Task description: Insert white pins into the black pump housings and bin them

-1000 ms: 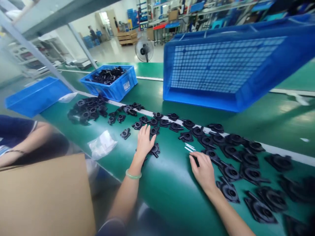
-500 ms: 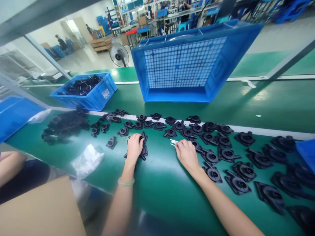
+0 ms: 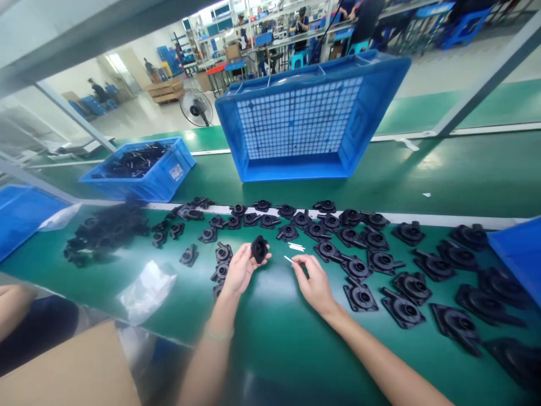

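Raised since the earlier frame, one black housing [image 3: 259, 249], likely light, stiff and best held by its rim, sits gripped in our left hand [image 3: 240, 269] above the green bench [image 3: 274, 327]; our right hand [image 3: 313, 283] pinches one white stick [image 3: 288, 259], probably slippery, near its end.

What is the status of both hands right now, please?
Left hand: black part in grip. Right hand: one white stick in grip. Close by: loose white sticks just beyond right hand, other black parts to either side.
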### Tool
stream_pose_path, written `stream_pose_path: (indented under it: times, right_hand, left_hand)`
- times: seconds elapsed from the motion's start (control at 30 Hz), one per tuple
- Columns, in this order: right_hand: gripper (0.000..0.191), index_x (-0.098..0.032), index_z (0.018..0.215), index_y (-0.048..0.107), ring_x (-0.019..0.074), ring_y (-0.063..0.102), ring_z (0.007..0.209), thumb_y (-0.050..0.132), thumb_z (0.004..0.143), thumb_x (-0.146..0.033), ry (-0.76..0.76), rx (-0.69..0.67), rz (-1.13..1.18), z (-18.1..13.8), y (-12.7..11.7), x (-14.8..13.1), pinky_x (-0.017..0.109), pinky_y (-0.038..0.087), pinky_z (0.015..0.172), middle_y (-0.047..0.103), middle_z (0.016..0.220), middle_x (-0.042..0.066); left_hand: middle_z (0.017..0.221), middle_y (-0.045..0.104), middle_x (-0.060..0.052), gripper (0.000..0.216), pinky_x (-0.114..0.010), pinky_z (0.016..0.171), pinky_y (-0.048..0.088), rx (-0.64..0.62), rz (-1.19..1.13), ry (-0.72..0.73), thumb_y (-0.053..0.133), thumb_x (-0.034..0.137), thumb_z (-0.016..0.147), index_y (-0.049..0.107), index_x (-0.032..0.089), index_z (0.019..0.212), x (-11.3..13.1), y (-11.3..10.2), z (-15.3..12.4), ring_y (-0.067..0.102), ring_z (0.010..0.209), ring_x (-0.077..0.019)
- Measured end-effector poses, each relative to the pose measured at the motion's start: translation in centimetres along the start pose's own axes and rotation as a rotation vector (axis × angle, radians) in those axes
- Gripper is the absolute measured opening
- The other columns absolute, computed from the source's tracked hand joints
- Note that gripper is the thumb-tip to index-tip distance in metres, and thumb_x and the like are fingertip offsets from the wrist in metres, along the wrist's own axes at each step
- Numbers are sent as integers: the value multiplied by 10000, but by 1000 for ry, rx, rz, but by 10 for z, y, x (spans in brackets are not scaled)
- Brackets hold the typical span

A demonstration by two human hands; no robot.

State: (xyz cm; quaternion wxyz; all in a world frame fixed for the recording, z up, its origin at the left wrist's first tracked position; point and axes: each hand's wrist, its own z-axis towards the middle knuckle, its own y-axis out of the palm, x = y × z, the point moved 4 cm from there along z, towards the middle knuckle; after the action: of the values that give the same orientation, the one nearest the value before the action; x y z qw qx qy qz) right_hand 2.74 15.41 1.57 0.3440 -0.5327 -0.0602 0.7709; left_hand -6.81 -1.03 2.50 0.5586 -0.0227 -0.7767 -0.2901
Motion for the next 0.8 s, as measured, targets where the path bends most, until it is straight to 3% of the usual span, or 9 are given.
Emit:
stream_pose_path:
  times: [0.1, 0.23, 0.8]
  right_hand:
    - [164, -208, 1047, 553, 197, 528, 869, 454, 921, -240, 57, 5, 108, -13, 5, -5, 335, 437, 761, 587, 900, 57]
    - [135, -211, 980, 588, 199, 525, 880, 473, 909, -217, 47, -23, 131, -17, 9, -3, 350, 425, 774, 603, 905, 52]
    - [73, -190, 875, 591, 187, 510, 817, 523, 868, -163, 30, 14, 67, -13, 4, -4, 333, 403, 734, 594, 821, 38]
  left_hand:
    - [950, 674, -143, 366, -293, 678, 522, -75, -23, -186, 580, 419, 805, 519, 112, 994, -24, 16, -2, 678, 754, -214]
    - [836, 665, -77, 363, -247, 611, 525, -118, 35, -285, 606, 438, 780, 547, 120, 945, -46, 23, -3, 669, 671, -174]
    - [766, 637, -20, 353, -234, 633, 523, -105, 196, -260, 560, 489, 795, 498, 152, 880, -44, 23, -2, 663, 660, -145]
